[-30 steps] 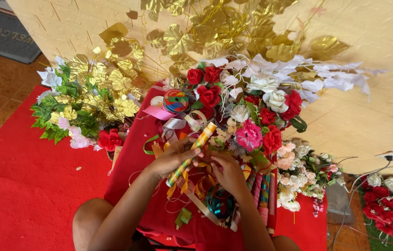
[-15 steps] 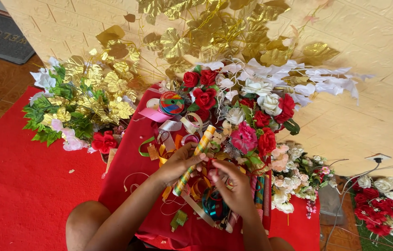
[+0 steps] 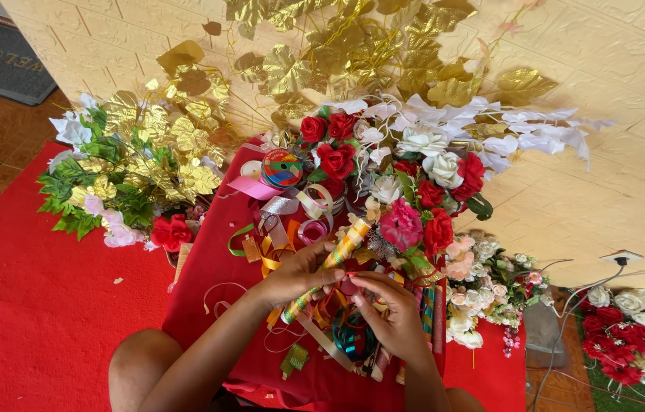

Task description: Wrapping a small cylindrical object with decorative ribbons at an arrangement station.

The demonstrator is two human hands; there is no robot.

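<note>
My left hand (image 3: 296,276) grips a long stick wrapped in striped yellow, green and orange ribbon (image 3: 341,249), held slanted over a red cloth (image 3: 216,259). My right hand (image 3: 390,313) is next to it at the stick's middle, fingertips pinching at the ribbon by the stick. Under my hands lie loose ribbon strips, a teal ribbon roll (image 3: 349,339) and several more wrapped sticks (image 3: 429,309). Whether the right hand grips the ribbon or only touches it is hard to tell.
Beyond my hands are a multicoloured ribbon spool (image 3: 282,168), red and white artificial roses (image 3: 414,164), gold leaf sprays (image 3: 353,53), and a green-and-gold bouquet (image 3: 120,172) at the left. Red carpet (image 3: 32,305) covers the floor. More flowers (image 3: 632,336) lie at the right near a cable.
My hands and the wrapped stick stay in nearly the same place; the fingers shift slightly along the stick. The view tilted a little.
</note>
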